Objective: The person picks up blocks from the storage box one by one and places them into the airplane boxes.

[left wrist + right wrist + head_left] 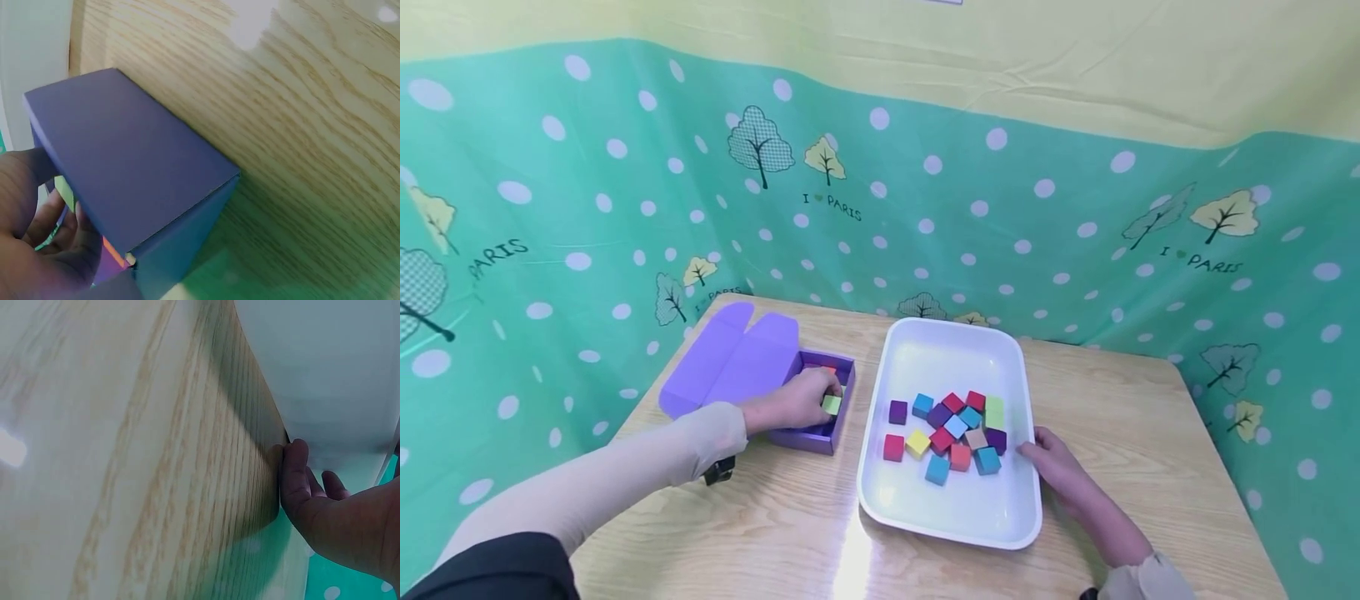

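Note:
My left hand reaches into an open purple box and pinches a light green cube. In the left wrist view the thumb and fingers of that hand bracket the green cube at the rim of the box. An orange-red cube shows inside, the rest of the contents hidden by the hand. My right hand holds the right side of a white tray, thumb over the rim. The right wrist view shows its fingers against the tray's outer wall.
Loose cubes lie in the tray, among them a yellow cube, a dark purple cube and a pink cube. The box's lid is folded back to the left. A green patterned curtain hangs behind the wooden table.

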Action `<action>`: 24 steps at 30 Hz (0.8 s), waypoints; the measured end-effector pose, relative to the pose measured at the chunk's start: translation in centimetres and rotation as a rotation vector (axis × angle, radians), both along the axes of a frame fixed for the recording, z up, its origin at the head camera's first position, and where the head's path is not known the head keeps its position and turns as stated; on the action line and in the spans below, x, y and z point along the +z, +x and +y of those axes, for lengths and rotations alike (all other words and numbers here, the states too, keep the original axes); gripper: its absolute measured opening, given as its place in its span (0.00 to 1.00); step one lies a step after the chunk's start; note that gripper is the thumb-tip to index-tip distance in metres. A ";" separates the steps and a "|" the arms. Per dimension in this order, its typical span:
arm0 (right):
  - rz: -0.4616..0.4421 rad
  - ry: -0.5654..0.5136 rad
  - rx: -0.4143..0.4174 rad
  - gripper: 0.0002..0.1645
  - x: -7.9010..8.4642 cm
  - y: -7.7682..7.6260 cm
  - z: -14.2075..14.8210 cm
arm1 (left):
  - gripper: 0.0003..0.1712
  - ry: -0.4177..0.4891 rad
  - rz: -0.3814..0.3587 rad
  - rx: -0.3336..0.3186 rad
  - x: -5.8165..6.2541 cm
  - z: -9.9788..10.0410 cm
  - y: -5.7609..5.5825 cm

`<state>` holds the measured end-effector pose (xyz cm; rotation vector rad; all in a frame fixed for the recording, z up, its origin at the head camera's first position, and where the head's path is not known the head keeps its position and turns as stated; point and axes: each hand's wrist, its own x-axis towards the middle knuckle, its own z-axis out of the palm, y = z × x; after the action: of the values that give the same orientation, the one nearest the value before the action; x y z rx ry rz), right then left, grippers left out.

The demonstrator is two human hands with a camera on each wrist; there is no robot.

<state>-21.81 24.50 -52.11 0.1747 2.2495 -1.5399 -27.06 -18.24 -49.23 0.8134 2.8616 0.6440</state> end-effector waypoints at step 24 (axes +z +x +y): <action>0.010 0.023 -0.001 0.43 0.4 0.1 0.4 | 0.18 -0.060 0.039 0.105 -1.2 0.9 0.6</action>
<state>-21.67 24.87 -51.68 0.1749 2.2760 -1.5193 -26.48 -17.36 -50.39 0.6786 2.9600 0.5561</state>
